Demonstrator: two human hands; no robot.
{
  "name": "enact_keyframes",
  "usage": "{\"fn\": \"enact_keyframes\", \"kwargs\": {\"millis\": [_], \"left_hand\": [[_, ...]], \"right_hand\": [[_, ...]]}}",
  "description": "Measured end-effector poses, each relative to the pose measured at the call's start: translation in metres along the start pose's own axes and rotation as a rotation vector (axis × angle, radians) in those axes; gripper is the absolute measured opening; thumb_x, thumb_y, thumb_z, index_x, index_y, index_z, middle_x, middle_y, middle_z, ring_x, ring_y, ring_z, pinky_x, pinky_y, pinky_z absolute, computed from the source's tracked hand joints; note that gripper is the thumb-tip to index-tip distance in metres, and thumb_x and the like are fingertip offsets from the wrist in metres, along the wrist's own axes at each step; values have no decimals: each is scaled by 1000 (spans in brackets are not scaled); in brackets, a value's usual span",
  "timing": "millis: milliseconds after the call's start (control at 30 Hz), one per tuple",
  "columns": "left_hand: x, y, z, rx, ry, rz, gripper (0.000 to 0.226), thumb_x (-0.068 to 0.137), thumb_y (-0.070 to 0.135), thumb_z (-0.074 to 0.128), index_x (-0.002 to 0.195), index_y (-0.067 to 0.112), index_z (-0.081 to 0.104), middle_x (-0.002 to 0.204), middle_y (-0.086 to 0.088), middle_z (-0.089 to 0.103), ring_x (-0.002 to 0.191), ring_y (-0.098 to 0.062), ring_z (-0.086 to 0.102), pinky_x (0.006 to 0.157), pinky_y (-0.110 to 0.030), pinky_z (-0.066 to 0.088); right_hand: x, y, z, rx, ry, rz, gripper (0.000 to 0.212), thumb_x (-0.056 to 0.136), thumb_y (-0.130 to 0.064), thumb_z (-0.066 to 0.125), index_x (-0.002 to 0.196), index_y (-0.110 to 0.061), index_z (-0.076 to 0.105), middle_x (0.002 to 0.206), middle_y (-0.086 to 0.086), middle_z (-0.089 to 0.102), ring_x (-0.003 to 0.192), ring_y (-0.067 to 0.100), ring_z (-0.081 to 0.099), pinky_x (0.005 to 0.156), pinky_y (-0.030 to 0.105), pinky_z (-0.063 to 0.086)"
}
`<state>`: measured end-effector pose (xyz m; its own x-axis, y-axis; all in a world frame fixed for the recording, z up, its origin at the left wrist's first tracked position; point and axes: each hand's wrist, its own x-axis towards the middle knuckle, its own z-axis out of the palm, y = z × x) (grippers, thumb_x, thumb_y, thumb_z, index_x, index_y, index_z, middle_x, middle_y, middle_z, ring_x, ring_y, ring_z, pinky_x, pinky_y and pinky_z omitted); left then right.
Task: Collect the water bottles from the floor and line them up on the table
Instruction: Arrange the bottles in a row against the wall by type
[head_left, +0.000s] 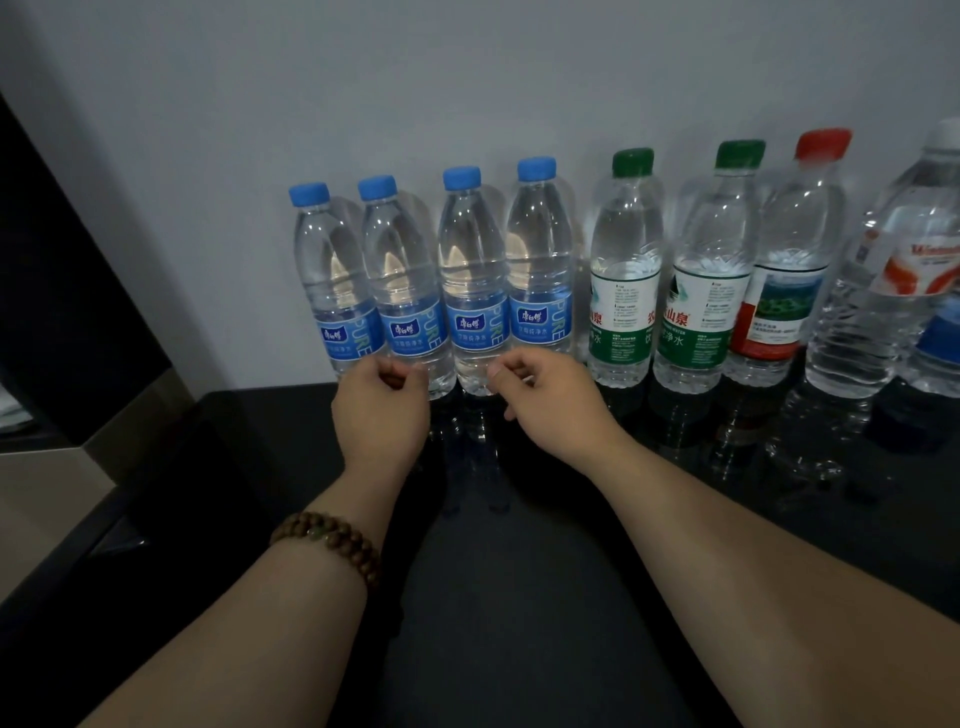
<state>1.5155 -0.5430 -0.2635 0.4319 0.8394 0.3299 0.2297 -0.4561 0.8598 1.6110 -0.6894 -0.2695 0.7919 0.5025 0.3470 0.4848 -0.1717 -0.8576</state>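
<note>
Arms reach over the dark table. A bead bracelet sits on the left wrist. The left hand and the right hand hang low in front of the water bottles, fingers loosely curled, holding nothing. The bottles stand up in a row on the table by the white wall: four blue-cap bottles, two green-cap bottles, one red-cap bottle, one white-cap bottle.
</note>
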Motion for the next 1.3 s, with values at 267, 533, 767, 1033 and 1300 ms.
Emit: {"fn": "enact_keyframes", "kwargs": {"millis": [267, 533, 767, 1033, 1300], "left_hand": [[-1, 8, -1, 92, 161, -99, 28, 84, 34, 71, 108, 25, 60, 122, 1, 59, 118, -23, 53, 106, -48, 34], [12, -1, -1, -62, 192, -251, 67, 99, 31, 63, 155, 13, 31, 153, -13, 44, 141, -34, 39, 115, -52, 36], [23, -11, -9, 16, 102, -197, 41, 100, 38, 61, 136, 21, 53, 128, -5, 65, 125, -31, 56, 102, -50, 50], [28, -17, -15, 80, 141, -205, 56, 90, 51, 70, 136, 27, 50, 128, 2, 66, 121, -25, 59, 93, -47, 52], [27, -17, -14, 32, 150, -214, 56, 87, 54, 73, 131, 29, 50, 121, 6, 66, 100, -17, 62, 77, -37, 47]], "right_hand": [[4, 4, -6, -21, 281, 91, 28, 88, -27, 66, 63, -13, 66, 60, -1, 67, 59, 13, 62, 58, 25, 48], [5, 8, -4, -33, 189, 87, 29, 88, -31, 66, 68, -11, 67, 66, 4, 70, 66, 23, 67, 62, 34, 58], [3, 6, 0, -128, -22, 16, 25, 92, -52, 60, 79, -34, 71, 77, -23, 73, 73, 2, 68, 79, 43, 59], [4, 7, 1, -149, -55, 1, 21, 96, -49, 59, 104, -35, 73, 92, -20, 71, 73, 6, 66, 81, 43, 59], [3, 6, 0, -221, -69, -12, 20, 97, -46, 60, 109, -36, 72, 100, -24, 70, 97, 1, 64, 92, 38, 55]]}}
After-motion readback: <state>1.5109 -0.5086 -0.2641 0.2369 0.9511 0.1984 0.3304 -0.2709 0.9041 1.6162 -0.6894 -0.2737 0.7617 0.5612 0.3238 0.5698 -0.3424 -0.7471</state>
